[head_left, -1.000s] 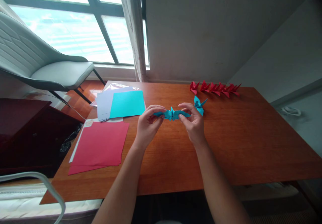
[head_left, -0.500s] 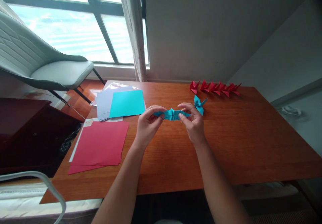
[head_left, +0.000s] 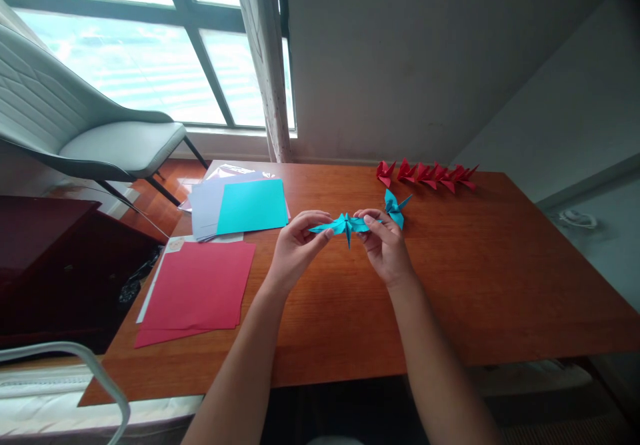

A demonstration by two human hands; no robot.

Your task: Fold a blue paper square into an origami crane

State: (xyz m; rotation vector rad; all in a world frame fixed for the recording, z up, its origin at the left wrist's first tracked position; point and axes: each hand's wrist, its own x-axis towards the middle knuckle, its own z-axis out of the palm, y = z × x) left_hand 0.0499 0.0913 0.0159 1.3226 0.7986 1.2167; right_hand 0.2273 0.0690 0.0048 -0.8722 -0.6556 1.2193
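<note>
A blue origami crane (head_left: 347,224) is stretched between my two hands above the table, its wings out to the sides and a narrow point hanging toward me. My left hand (head_left: 301,245) pinches the left wing between thumb and fingers. On the other side, my right hand (head_left: 385,245) grips the right wing, covering its tip. Just beyond that hand, a second blue paper crane (head_left: 395,209) rests on the table. Several red paper cranes (head_left: 427,175) stand in a row along the far edge.
Red paper sheets (head_left: 197,288) lie at the left of the wooden table (head_left: 480,278). Behind them, a blue sheet (head_left: 253,206) tops pale paper (head_left: 204,208). A grey chair (head_left: 123,145) stands by the window, and a white curved rail (head_left: 107,375) is at lower left.
The held crane has been turned, so a narrow point now hangs down from its middle. My right thumb has shifted up over the right wing. The other things lie as before.
</note>
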